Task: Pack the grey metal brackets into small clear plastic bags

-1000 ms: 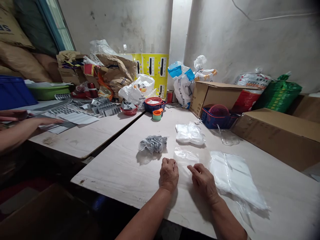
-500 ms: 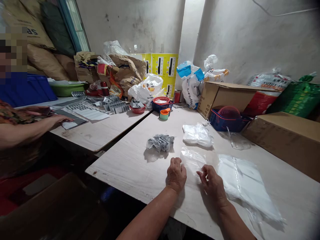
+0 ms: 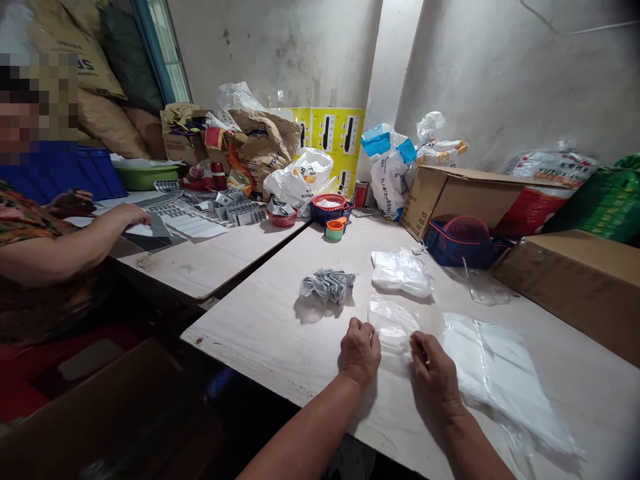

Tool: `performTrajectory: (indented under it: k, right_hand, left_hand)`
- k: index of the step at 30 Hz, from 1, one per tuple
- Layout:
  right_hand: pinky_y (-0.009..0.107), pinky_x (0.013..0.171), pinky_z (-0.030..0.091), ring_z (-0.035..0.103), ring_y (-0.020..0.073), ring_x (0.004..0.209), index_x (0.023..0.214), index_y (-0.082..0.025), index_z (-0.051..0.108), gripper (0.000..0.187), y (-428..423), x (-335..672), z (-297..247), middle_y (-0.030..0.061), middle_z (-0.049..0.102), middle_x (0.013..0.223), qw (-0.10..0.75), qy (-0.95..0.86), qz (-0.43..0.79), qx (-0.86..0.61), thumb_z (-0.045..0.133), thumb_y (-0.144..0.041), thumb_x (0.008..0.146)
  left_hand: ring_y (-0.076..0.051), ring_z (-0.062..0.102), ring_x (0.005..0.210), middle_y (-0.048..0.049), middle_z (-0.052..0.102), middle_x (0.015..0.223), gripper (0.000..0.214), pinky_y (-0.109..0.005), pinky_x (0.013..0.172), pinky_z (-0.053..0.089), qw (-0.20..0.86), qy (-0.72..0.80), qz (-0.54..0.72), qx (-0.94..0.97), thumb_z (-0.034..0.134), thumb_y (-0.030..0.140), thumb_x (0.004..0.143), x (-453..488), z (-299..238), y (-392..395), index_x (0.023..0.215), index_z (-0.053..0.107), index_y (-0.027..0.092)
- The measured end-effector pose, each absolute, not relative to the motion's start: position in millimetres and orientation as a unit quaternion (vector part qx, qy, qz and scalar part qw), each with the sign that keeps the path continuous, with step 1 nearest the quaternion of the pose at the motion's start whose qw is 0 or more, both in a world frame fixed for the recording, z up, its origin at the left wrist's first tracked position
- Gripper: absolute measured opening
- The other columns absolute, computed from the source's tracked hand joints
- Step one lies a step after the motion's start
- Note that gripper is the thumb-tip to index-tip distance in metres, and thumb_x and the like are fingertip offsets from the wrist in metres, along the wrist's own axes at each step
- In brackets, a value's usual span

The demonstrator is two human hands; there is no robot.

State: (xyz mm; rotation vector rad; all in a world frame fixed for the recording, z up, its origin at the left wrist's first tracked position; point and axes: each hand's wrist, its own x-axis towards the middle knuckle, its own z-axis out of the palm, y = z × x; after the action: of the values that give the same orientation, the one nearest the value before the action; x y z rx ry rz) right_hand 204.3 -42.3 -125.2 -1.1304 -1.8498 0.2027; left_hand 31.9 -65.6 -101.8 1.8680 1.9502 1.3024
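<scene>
A thin clear plastic bag (image 3: pixel 394 325) lies between my two hands on the pale table. My left hand (image 3: pixel 361 352) is closed at the bag's left edge, thumb against fingers. At its right edge my right hand (image 3: pixel 434 363) pinches the film with thumb and fingertips. Up and left of the left hand rests a clear bag filled with dark grey pieces (image 3: pixel 327 287). A bundle of folded clear bags (image 3: pixel 401 272) sits just beyond the bag I hold. To the right of my right hand lies a large flat stack of white plastic bags (image 3: pixel 503 373).
A person's arm (image 3: pixel 75 243) works over grey printed sheets (image 3: pixel 195 223) at the adjoining left table. A gap (image 3: pixel 260 257) separates the tables. Behind stand a green and orange tape roll (image 3: pixel 334 230), a red basket (image 3: pixel 330 202), a blue basket (image 3: pixel 463 243) and cardboard boxes (image 3: pixel 575 287).
My right hand has moved from the bag's lower right corner onto its right edge, and the film looks more spread. The view has shifted slightly left. The other person's arm has moved.
</scene>
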Motion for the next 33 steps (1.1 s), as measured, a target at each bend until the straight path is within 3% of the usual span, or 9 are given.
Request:
performTrajectory:
  k: [6, 15, 20, 33]
  right_hand:
    - [0.022, 0.054, 0.046, 0.054, 0.0131, 0.068, 0.103, -0.018, 0.051, 0.026, -47.4, 199.2, -117.6, 0.004, 0.057, 0.085, 0.456, -0.731, 0.11, -0.495, 0.054, -0.031, 0.081]
    - [0.023, 0.062, 0.043, 0.052, 0.0115, 0.065, 0.09, -0.019, 0.056, 0.013, -42.0, 201.9, -114.3, 0.0014, 0.057, 0.078, 0.445, -0.746, 0.076, -0.489, 0.047, -0.026, 0.084]
    - [0.023, 0.062, 0.041, 0.052, 0.0123, 0.065, 0.083, -0.018, 0.057, 0.015, -38.7, 203.4, -116.1, 0.0017, 0.056, 0.074, 0.45, -0.74, 0.043, -0.498, 0.046, -0.028, 0.087]
    - [0.022, 0.061, 0.04, 0.05, 0.0114, 0.064, 0.084, -0.018, 0.057, 0.013, -40.2, 198.9, -109.7, 0.0006, 0.052, 0.073, 0.452, -0.749, 0.055, -0.481, 0.046, -0.025, 0.086]
  left_hand:
    - [-0.015, 0.054, 0.072, -0.0049, 0.053, 0.084, 0.017, -0.025, 0.07, 0.043, 0.066, 0.668, 0.431, 0.603, 0.046, 0.015, 0.082, 31.4, -100.6, -61.9, 0.079, 0.062, 0.018]
    - [-0.016, 0.056, 0.075, -0.0056, 0.057, 0.084, 0.016, -0.025, 0.072, 0.042, 0.079, 0.668, 0.435, 0.598, 0.047, 0.013, 0.08, 29.0, -100.2, -56.1, 0.082, 0.062, 0.016]
    - [-0.017, 0.055, 0.076, -0.0057, 0.058, 0.083, 0.014, -0.026, 0.071, 0.043, 0.067, 0.652, 0.455, 0.603, 0.049, 0.011, 0.077, 27.9, -107.0, -53.0, 0.084, 0.061, 0.016]
    - [-0.016, 0.054, 0.069, -0.0043, 0.057, 0.079, 0.02, -0.028, 0.069, 0.043, 0.049, 0.622, 0.491, 0.608, 0.048, 0.011, 0.075, 27.0, -114.2, -48.2, 0.093, 0.054, 0.015]
